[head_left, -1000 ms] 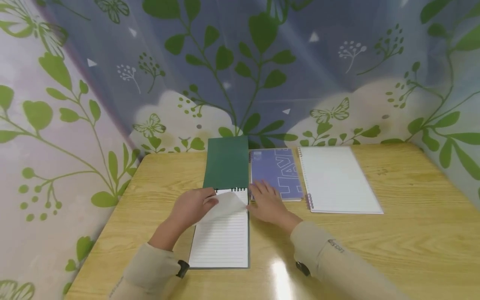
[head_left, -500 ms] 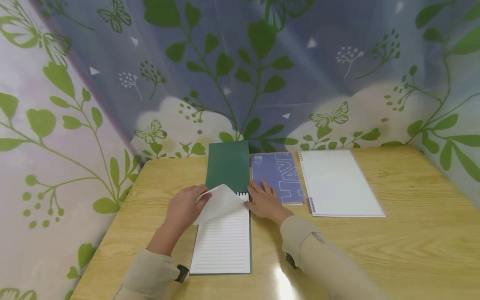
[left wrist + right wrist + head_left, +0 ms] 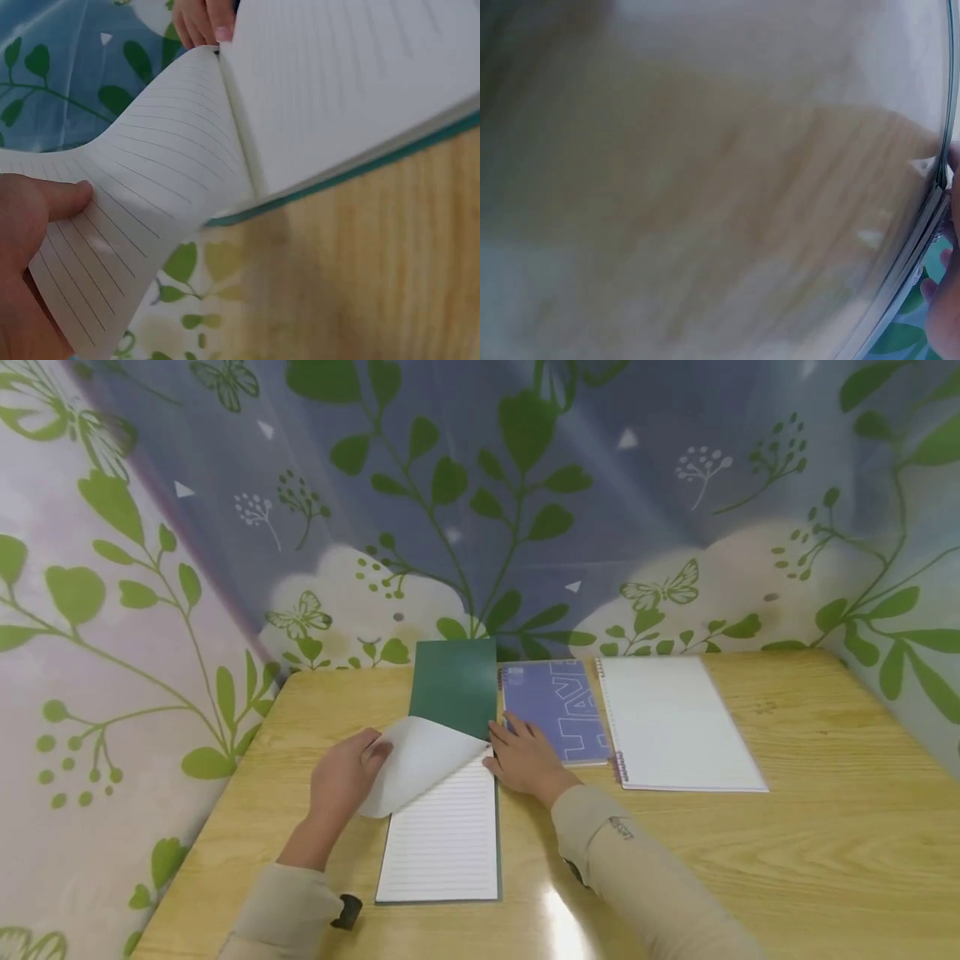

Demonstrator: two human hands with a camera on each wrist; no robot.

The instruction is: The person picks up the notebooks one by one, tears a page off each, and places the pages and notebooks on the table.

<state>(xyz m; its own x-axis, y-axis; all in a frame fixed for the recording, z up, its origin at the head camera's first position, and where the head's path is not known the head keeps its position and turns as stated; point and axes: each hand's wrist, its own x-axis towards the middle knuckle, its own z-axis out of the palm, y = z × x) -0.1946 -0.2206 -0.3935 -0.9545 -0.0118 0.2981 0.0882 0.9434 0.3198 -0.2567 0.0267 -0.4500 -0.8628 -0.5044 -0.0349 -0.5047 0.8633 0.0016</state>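
Note:
A green-covered spiral notebook [image 3: 446, 852] lies on the table, its dark green cover [image 3: 453, 685] folded back toward the wall. My left hand [image 3: 341, 785] pinches the top sheet [image 3: 423, 764] between thumb and fingers and holds it lifted and slanting out to the left. In the left wrist view this sheet [image 3: 142, 157] is lined and curves up from the binding. At the right end of the binding, my right hand [image 3: 528, 760] rests with fairly straight fingers at the sheet's corner. It partly covers the edge of a blue spiral notebook [image 3: 566, 706].
An open spiral notebook [image 3: 678, 722] with a blank-looking white page lies to the right of the blue one. All lie on a wooden table [image 3: 750, 868], whose back edge meets a leaf-patterned cloth backdrop [image 3: 637, 527].
My left hand has drawn the sheet leftward and down, so it spreads wider across the cover and the binding is hidden. The right hand stays at the binding's right end, shifted slightly left.

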